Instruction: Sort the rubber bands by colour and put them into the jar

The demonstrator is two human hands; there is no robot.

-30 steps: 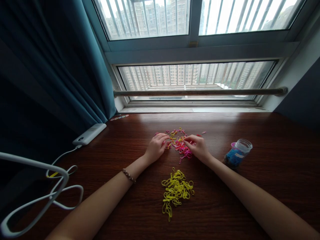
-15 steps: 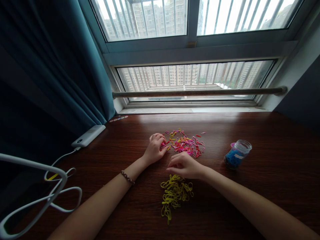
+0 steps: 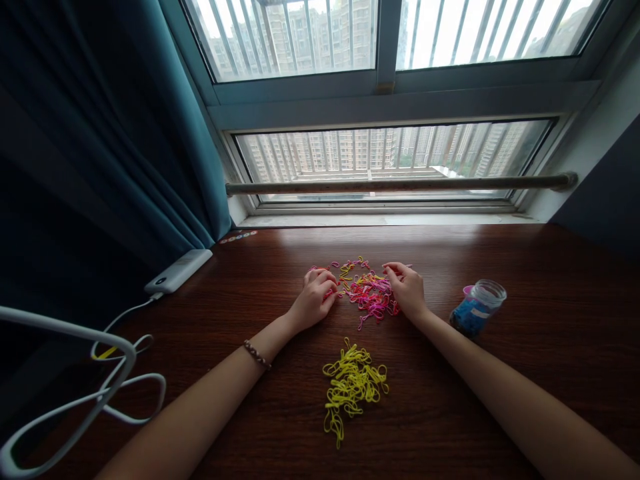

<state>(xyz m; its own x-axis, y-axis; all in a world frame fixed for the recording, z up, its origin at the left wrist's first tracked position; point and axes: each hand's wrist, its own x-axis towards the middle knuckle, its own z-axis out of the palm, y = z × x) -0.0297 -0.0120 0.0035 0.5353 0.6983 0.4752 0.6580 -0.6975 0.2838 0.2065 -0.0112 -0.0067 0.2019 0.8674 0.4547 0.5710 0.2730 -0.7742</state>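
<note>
A loose pile of small pink and red rubber bands (image 3: pixel 374 297), with a few yellow ones among them, lies on the brown table. At its left edge rests my left hand (image 3: pixel 316 299), fingers curled down over some bands; bits of pink and red show around the fingertips. My right hand (image 3: pixel 407 290) is at the pile's right side, fingers bent together at its upper right edge; whatever is between the tips is too small to make out. Closer to me is a separate heap of yellow rubber bands (image 3: pixel 354 380), with neither hand touching it.
On the right stands a clear open jar (image 3: pixel 479 308) with blue contents and a pink piece beside its rim. A white power bank (image 3: pixel 179 271) with a cable (image 3: pixel 131 305) lies at left by the blue curtain (image 3: pixel 200 167). A thick white tube (image 3: pixel 75 325) curves at lower left.
My right hand has moved from above the yellow heap up and right to the far side of the pink pile. The yellow heap is now uncovered. My left hand stays almost still.
</note>
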